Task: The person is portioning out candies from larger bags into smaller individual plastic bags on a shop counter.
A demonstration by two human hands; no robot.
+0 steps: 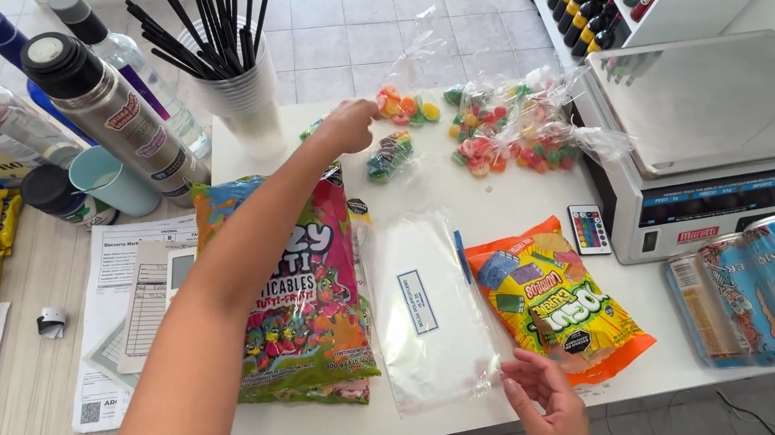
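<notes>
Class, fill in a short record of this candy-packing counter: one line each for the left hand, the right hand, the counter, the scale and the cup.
left hand: the left hand reaches out to a small candy bag, fingers closed at it
right hand: the right hand rests open on the edge of a stack of clear bags
counter: white counter holding a big pink candy bag, an orange candy bag and more filled small bags
scale: grey scale, its pan bare
cup: clear cup of black straws

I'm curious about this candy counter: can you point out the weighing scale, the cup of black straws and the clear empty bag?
weighing scale (718,97), head view, steel platform.
cup of black straws (248,97), head view, cup wall.
clear empty bag (429,319), head view, middle.
</notes>
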